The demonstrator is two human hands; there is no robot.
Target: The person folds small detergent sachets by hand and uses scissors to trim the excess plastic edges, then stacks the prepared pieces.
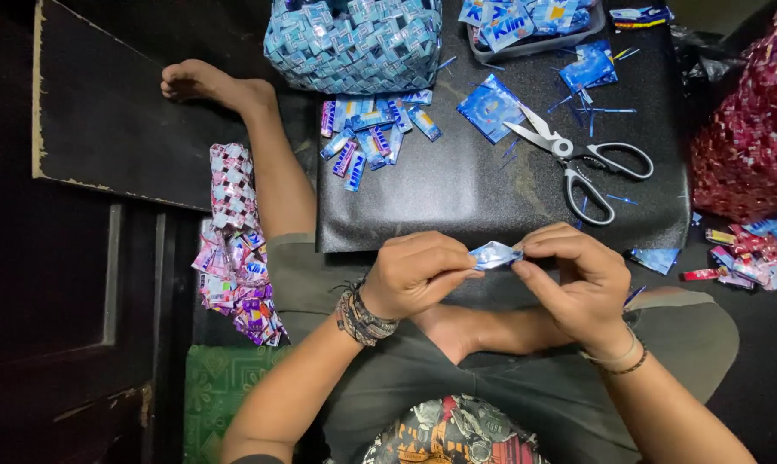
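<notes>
Head view: the left hand point(416, 273) and right hand point(578, 277) pinch a small folded blue foil wrapper strip point(495, 254) between them — thumb and fingertips of each closed narrow on one end, the strip held in the air just above the near edge of the black textured board point(457, 193). On the board: grey-handled steel scissors point(578, 159), blades open, well apart from the hands; a flat blue sachet point(490, 106) touching the blade tips; a pile of folded blue and purple wrapper pieces point(373, 133) just beside a woven blue wrapper basket point(354, 43). A grey tray of blue sachets point(530, 26) sits top right. Left of the bare leg point(260, 146) — a pink and purple woven wrapper chain point(234, 241). Red woven wrapper bag point(749, 129) at far right.
</notes>
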